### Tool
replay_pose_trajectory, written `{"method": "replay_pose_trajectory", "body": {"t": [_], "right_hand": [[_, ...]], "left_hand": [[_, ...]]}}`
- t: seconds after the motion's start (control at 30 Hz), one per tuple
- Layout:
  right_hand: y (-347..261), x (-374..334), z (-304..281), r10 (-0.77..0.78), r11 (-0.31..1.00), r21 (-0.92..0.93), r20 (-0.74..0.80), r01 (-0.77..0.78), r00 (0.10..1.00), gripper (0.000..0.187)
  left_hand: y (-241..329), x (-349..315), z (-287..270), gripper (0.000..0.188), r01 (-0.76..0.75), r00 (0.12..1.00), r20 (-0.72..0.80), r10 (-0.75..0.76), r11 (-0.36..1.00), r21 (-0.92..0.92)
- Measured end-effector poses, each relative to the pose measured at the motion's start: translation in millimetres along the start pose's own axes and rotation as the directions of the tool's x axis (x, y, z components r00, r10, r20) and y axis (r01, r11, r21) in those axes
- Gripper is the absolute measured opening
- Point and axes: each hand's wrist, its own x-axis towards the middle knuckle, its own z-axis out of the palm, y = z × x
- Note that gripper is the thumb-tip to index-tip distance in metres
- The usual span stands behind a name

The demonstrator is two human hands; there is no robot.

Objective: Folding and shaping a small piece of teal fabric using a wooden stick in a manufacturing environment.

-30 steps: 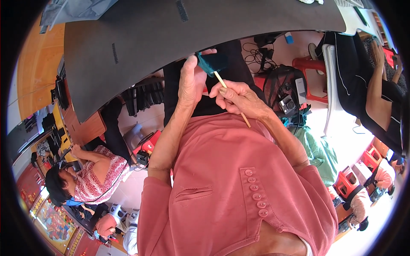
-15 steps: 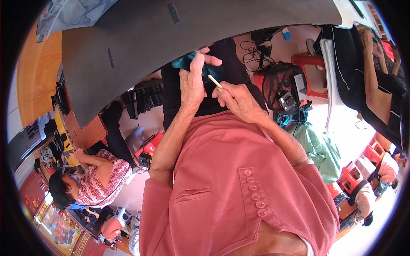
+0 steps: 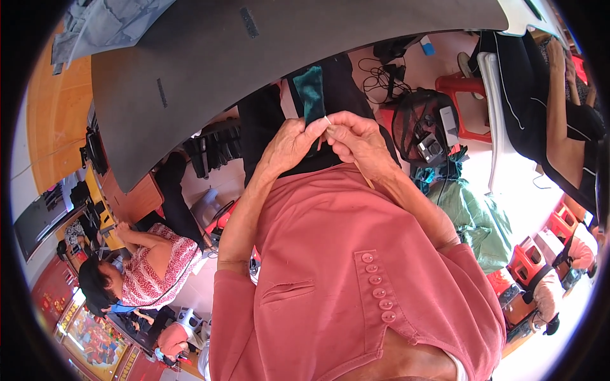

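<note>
A dark green velvety fabric piece point(image 3: 310, 89) stretches out beyond my hands, over my dark-clad lap. My left hand point(image 3: 287, 146) pinches its near end between thumb and fingers. Right beside it, my right hand point(image 3: 361, 143) is closed round a thin pale stick point(image 3: 365, 176), whose lower end shows below the palm. The fingertips of both hands meet at the fabric's near end, where a small pale tip pokes up between them. How the stick and fabric touch is hidden by my fingers.
A dark tabletop point(image 3: 210, 82) spans the far side, with a grey plastic bag point(image 3: 105, 25) at its left. To the right are a black mesh basket point(image 3: 413, 130) holding devices, a red stool point(image 3: 467, 108) and a green sack point(image 3: 470, 216). People sit on both sides.
My left hand has turned and come down towards me, now pinching the fabric, which hangs out straight. My right hand has tilted the stick and closed in against the left fingertips.
</note>
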Motion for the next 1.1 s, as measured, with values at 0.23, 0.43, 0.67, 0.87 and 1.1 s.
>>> {"method": "replay_pose_trajectory", "body": {"t": [0.23,0.43,0.67,0.87,1.1], "right_hand": [[12,-2,5,-0.142,0.983,0.109,-0.058,0.147,0.988,0.011],[10,-4,8,-0.131,0.990,0.060,0.041,0.129,0.990,0.013],[12,-16,1,-0.083,0.955,-0.287,0.006,0.081,0.997,0.021],[16,-15,2,-0.111,0.977,-0.200,-0.147,0.080,0.983,0.024],[29,-14,9,-0.232,0.963,-0.182,-0.186,0.199,0.955,0.022]], "left_hand": [[3,-8,-4,0.050,0.035,0.996,0.085,-0.036,0.999,0.015],[14,19,-28,0.064,-0.191,0.975,-0.086,0.206,0.568,-0.800],[20,2,-10,0.034,-0.065,0.994,-0.112,-0.008,0.774,-0.630],[20,-1,-1,0.027,-0.201,0.915,-0.374,0.152,0.975,-0.093],[7,-8,4,0.021,-0.264,0.932,-0.272,0.241,0.963,-0.052]]}}
